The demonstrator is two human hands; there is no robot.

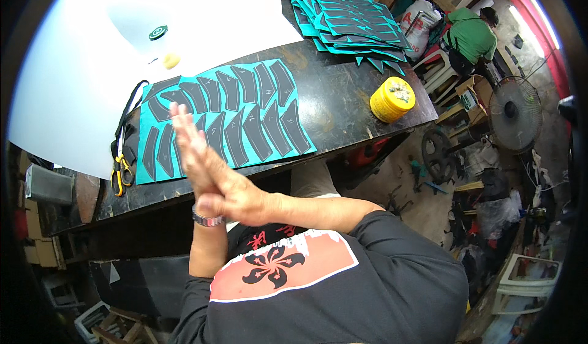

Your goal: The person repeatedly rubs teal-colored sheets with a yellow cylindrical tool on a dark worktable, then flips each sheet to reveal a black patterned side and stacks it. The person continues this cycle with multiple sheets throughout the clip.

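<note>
My left hand (195, 177) and my right hand (237, 195) are pressed palm to palm in front of my chest. Their fingers stretch out flat, a little smeared by motion, and I see nothing held. A bracelet-like watch (209, 218) circles my left wrist. Just beyond the hands lies a teal sheet (181, 171) bearing rows of dark grey curved pieces (234, 143), some with small marks. Beside its left edge, on the dark table (343, 108), rest scissors with yellow and black handles (123, 177) and a black strap (130, 106).
A large white sheet (73, 93) covers the table's left side, with a green lid (158, 32) on it. Stacked teal and grey sheets (349, 19) lie at the far right, near a yellow tub (392, 99). A fan (514, 112) and a person in green (470, 36) are farther right.
</note>
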